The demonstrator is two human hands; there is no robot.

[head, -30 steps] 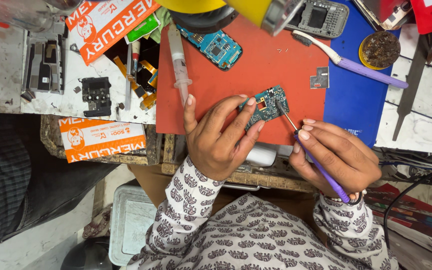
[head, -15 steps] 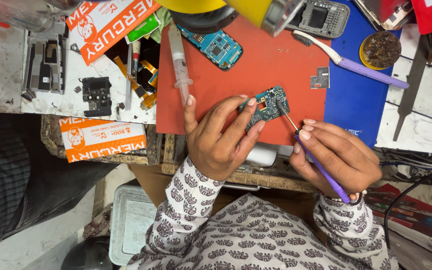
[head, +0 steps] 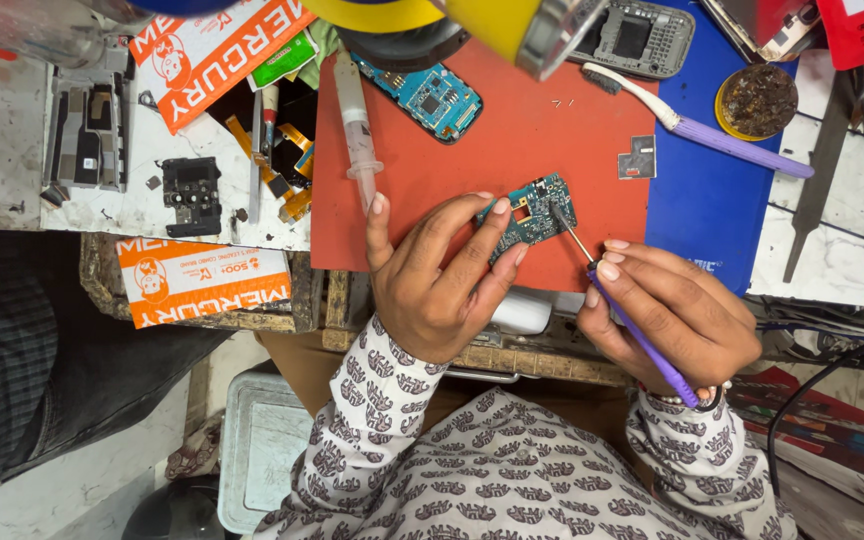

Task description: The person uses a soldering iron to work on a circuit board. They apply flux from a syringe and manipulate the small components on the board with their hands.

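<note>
At the near edge of a red work mat (head: 552,140), the person's left hand (head: 437,280) is curled about a small green circuit board (head: 530,212), fingertips pinching its left side and holding it down on the mat — the board lies just right of the mat's centre, close to its near edge. The right hand (head: 672,315) is closed in a pen grip on a purple-handled screwdriver (head: 624,318), whose thin metal shaft slants up and left so that the tip meets the board's right side. Just beyond the left hand lies a clear syringe (head: 356,130), pointing away from the person, and farther off, toward the mat's far left corner, sits a blue circuit board (head: 430,98). A small square metal shield (head: 638,157) rests at the mat's right edge, where a blue mat (head: 697,215) begins. Across the two mats at the far right lies a toothbrush (head: 712,130) with a white neck and a purple handle, beside a round yellow tin (head: 758,100) of dark, brownish paste. A grey phone frame (head: 637,38) sits at the far side, and a metal file (head: 820,160) lies on the white bench to the right. On the left — off the mat — are a black plastic part (head: 191,192), orange ribbon cables (head: 274,172) and an orange-and-white printed packet (head: 202,280).
</note>
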